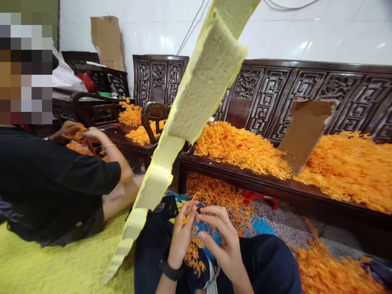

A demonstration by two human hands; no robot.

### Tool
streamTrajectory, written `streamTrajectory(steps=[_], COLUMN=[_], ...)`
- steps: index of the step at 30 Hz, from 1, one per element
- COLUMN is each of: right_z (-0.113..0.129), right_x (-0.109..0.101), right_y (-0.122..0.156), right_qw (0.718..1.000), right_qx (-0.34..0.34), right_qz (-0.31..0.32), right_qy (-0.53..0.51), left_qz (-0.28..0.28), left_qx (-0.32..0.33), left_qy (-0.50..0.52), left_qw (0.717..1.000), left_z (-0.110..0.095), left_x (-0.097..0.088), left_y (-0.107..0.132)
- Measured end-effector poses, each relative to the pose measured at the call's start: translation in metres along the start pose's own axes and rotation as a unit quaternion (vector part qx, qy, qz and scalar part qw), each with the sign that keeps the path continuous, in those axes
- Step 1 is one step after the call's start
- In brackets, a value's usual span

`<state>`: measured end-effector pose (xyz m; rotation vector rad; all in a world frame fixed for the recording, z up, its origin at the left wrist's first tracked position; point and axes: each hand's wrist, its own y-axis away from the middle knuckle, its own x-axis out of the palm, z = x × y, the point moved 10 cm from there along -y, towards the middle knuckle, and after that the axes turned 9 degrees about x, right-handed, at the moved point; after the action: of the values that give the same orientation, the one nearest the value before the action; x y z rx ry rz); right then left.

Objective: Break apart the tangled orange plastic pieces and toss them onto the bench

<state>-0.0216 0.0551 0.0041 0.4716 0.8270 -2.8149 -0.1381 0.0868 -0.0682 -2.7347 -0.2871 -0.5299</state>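
My left hand (181,237), with a black band on its wrist, is closed in a pinch around a small tuft of orange strands (186,218) held above my lap. My right hand (221,237) is close beside it, its fingers curled toward the same tuft and touching the strands. More orange strands (193,255) hang and lie on my dark trousers below the hands. A long strip of pale yellow foam (200,87) hangs diagonally in front of me, from the top of the view down to the lower left.
A dark carved wooden bench (275,183) behind carries big heaps of orange strands (241,147) and a leaning piece of cardboard (306,130). On the left sits another person in black (55,179), their hands on orange strands. A yellow mat (45,265) covers the floor.
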Motion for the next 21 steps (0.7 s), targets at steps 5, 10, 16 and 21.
streamTrajectory(steps=[5,10,16,21], right_z=[-0.002,-0.037,-0.134,-0.174], right_x=[0.012,-0.022,-0.03,-0.041], right_y=[0.0,0.003,0.037,0.059], right_qw=[0.996,0.991,0.871,0.791], right_qx=[0.003,0.097,0.278,0.345], right_qz=[0.045,-0.073,-0.181,-0.282], right_qy=[0.082,-0.05,-0.362,-0.419], left_qz=[0.076,0.161,0.206,0.244], left_qx=[0.032,0.007,0.05,0.091], left_qy=[-0.135,-0.217,-0.264,-0.331], left_qw=[0.987,0.963,0.941,0.907], left_z=[0.009,0.014,0.032,0.041], left_x=[0.007,0.024,0.055,0.09], left_y=[0.003,0.019,0.047,0.049])
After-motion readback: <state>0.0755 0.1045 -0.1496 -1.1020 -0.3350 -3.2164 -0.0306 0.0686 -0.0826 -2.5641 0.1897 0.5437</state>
